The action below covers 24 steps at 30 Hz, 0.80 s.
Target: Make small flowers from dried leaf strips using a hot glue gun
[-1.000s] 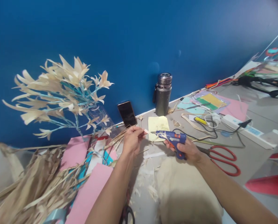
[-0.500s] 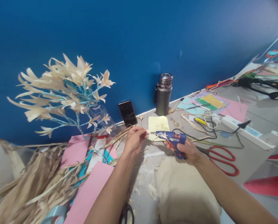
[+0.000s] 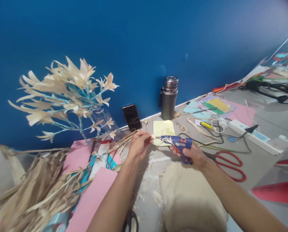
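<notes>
while the left hand [image 3: 140, 143] pinches a small pale strip [image 3: 153, 136] between thumb and fingers, nearer the wearer than the steel flask [image 3: 168, 100] and to its left, the right hand [image 3: 194, 154] wraps the grip of a blue glue gun [image 3: 179, 143], nearer than the flask and a little to its right. both hands look closed on what they have; most of the strip is hidden, and i cannot tell whether the trigger is squeezed. the nozzle points left, at or just beside the strip's end, above the yellow paper [image 3: 163, 127] that lies in front of the flask, so the step in hand seems to be laying glue on that end. the next move probably calls for a steady pinch, fingertips clear of the hot tip, and a light, even squeeze. red-handled scissors [image 3: 233, 154] lie nearer than the flask, to its right; pale flowers [image 3: 82, 77] stand well to its left.
</notes>
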Tool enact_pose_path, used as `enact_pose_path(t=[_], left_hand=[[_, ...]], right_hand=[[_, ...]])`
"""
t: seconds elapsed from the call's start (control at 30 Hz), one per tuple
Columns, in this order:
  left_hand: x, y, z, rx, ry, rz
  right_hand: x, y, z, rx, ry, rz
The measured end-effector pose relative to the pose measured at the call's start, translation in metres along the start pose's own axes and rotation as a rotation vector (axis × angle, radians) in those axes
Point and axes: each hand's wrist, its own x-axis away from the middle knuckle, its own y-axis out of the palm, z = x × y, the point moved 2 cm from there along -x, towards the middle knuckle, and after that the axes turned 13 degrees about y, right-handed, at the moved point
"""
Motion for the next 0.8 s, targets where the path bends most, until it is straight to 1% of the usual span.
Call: enact_pose_path(t=[0.13,0.47,0.8], left_hand=[[-0.0001,-0.0001,0.0011,0.012,-0.005,-0.01],[0.0016,0.0023,0.0011,-0.015,0.008,-0.017],[0.0009,0.0014,0.0016,-0.027,0.026,0.004]], right_hand=[[-0.0008,-0.0008,0.0013,0.011,0.016,-0.014],[-0.0005,-0.0024,0.0015,0.007,0.022,0.018],[0.0002,-0.0021,0.0002,0.04,0.024,0.027]])
